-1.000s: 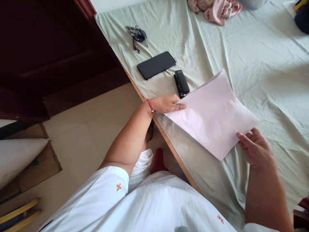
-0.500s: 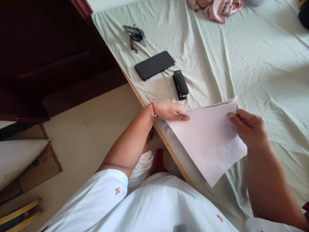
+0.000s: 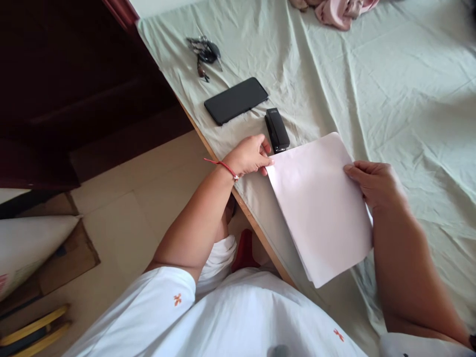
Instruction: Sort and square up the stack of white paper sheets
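Note:
Several white paper sheets (image 3: 320, 208), lying one on another, are held over the cloth-covered surface. My left hand (image 3: 250, 154) pinches their upper left corner between thumb and fingers. At the right edge my right hand (image 3: 379, 184) grips the sheets, thumb on top and fingers hidden beneath. Just beyond the left corner lies a black stapler (image 3: 277, 129), its near end close to the paper's top edge. Past it is a black smartphone (image 3: 236, 100), face unclear, flat on the cloth.
A bunch of keys (image 3: 205, 52) lies beyond the phone. Pink fabric (image 3: 340, 12) is bunched at the far side. The wrinkled pale green cloth (image 3: 409, 99) covers the surface, whose wooden edge (image 3: 260, 233) runs along my left. Below are a red object (image 3: 243, 250) and a white sack (image 3: 33, 248).
My left hand has shifted up and slightly left to the corner of the sheets. The paper now lies flatter toward me, its top edge raised nearer the stapler. My right hand moved slightly left.

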`<move>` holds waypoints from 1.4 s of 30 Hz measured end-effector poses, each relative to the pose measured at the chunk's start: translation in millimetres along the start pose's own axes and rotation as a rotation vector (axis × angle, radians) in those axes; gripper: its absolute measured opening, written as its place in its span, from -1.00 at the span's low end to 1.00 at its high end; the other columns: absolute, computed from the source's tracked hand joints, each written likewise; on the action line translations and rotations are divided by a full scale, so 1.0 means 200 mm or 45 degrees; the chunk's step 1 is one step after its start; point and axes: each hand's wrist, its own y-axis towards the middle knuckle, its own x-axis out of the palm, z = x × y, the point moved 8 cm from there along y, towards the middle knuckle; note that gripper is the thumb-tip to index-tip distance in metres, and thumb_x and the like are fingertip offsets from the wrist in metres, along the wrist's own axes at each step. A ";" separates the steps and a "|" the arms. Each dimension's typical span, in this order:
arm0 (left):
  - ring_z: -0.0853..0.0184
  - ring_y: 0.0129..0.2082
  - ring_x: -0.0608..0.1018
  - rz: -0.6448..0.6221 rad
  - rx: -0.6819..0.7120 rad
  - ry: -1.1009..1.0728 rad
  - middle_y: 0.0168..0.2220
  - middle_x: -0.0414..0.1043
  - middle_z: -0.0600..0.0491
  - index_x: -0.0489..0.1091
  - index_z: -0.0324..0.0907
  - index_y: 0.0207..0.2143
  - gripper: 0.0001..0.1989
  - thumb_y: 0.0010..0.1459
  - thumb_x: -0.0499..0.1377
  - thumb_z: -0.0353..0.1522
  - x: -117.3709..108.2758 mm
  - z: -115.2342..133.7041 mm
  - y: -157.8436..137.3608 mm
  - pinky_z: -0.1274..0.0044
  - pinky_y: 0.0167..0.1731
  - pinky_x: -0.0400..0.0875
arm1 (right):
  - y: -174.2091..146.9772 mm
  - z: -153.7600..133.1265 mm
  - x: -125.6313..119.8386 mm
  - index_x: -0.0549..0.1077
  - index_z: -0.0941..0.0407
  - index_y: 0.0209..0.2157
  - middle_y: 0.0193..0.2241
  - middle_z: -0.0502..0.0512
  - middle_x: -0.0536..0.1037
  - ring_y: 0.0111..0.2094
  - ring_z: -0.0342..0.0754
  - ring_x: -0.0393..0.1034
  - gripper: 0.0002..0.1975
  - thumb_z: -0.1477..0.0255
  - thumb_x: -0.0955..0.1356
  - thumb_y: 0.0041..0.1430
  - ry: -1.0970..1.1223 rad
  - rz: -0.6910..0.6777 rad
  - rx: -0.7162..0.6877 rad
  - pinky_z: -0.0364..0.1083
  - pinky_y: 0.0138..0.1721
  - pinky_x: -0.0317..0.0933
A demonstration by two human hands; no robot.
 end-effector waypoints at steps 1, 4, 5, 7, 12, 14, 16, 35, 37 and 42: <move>0.36 -0.64 0.55 0.071 0.016 0.017 -0.56 0.45 0.18 0.25 -0.10 -0.30 -0.65 0.02 0.40 -0.45 -0.02 -0.01 0.00 0.55 -0.61 0.23 | 0.00 0.00 0.01 0.63 0.19 -0.34 -0.60 -0.01 0.50 -0.65 -0.15 0.28 -0.77 0.33 0.54 -0.01 0.011 0.010 0.019 -0.17 -0.67 0.09; 0.38 -0.64 0.51 0.249 0.094 0.099 -0.58 0.44 0.21 0.26 -0.10 -0.31 -0.67 0.04 0.38 -0.46 -0.07 -0.01 0.01 0.54 -0.57 0.30 | 0.01 0.01 0.02 0.62 0.19 -0.34 -0.61 -0.02 0.48 -0.65 -0.16 0.26 -0.79 0.34 0.52 0.01 0.031 0.025 0.060 -0.17 -0.68 0.06; 0.38 -0.62 0.51 0.286 0.132 0.131 -0.57 0.45 0.21 0.27 -0.10 -0.30 -0.69 0.05 0.38 -0.45 -0.08 0.00 0.01 0.53 -0.54 0.34 | 0.02 0.01 0.02 0.61 0.18 -0.35 -0.62 -0.03 0.46 -0.66 -0.17 0.24 -0.79 0.34 0.52 0.00 0.039 0.032 0.060 -0.18 -0.69 0.05; 0.34 -0.50 0.57 0.355 0.219 0.189 -0.51 0.48 0.18 0.33 -0.10 -0.25 -0.74 0.10 0.37 -0.42 -0.09 0.02 0.00 0.51 -0.41 0.45 | 0.03 0.03 0.02 0.60 0.17 -0.36 -0.63 -0.05 0.45 -0.66 -0.17 0.22 -0.78 0.33 0.53 -0.02 0.057 0.043 0.057 -0.18 -0.71 0.01; 0.16 0.09 0.60 0.566 0.548 0.368 0.00 0.62 -0.01 0.51 -0.07 -0.03 -0.74 0.23 0.25 -0.45 -0.10 0.16 -0.05 0.31 0.18 0.48 | 0.06 0.08 0.01 0.58 0.15 -0.38 -0.60 -0.05 0.47 -0.63 -0.17 0.25 -0.78 0.32 0.53 -0.05 0.130 0.067 0.038 -0.17 -0.66 0.12; 0.11 0.27 0.51 0.569 0.701 0.443 0.16 0.57 0.00 0.56 -0.05 -0.01 -0.71 0.27 0.19 -0.46 -0.08 0.21 -0.06 0.20 0.33 0.37 | 0.06 0.09 0.01 0.57 0.15 -0.41 -0.61 -0.05 0.46 -0.62 -0.17 0.25 -0.79 0.32 0.53 -0.07 0.146 0.072 0.038 -0.17 -0.65 0.14; 0.11 0.33 0.47 0.511 0.812 0.473 0.17 0.59 0.04 0.61 -0.04 -0.04 -0.70 0.31 0.15 -0.47 -0.06 0.24 -0.06 0.13 0.39 0.31 | 0.05 0.10 0.01 0.57 0.14 -0.43 -0.61 -0.04 0.46 -0.63 -0.16 0.24 -0.78 0.31 0.54 -0.09 0.148 0.081 0.048 -0.17 -0.66 0.12; 0.18 0.25 0.58 0.414 0.758 0.394 0.04 0.69 0.11 0.70 0.00 -0.15 -0.60 0.24 0.12 -0.55 -0.05 0.19 -0.02 0.17 0.33 0.44 | 0.04 0.10 -0.04 0.58 0.15 -0.40 -0.59 -0.01 0.49 -0.62 -0.16 0.26 -0.75 0.32 0.55 -0.15 0.194 0.105 0.061 -0.16 -0.66 0.12; 0.18 0.26 0.58 0.422 0.739 0.376 0.05 0.69 0.10 0.70 -0.02 -0.15 -0.61 0.24 0.13 -0.57 -0.04 0.18 -0.03 0.19 0.34 0.43 | 0.06 0.11 -0.04 0.58 0.15 -0.40 -0.58 0.00 0.50 -0.61 -0.15 0.28 -0.73 0.30 0.55 -0.15 0.199 0.096 0.059 -0.16 -0.65 0.15; 0.19 0.27 0.57 0.458 0.741 0.350 0.06 0.69 0.06 0.70 -0.04 -0.15 -0.60 0.21 0.15 -0.60 -0.02 0.18 -0.03 0.19 0.36 0.41 | 0.06 0.14 -0.05 0.59 0.15 -0.36 -0.57 0.00 0.51 -0.61 -0.16 0.28 -0.69 0.27 0.59 -0.12 0.182 0.050 0.022 -0.17 -0.64 0.14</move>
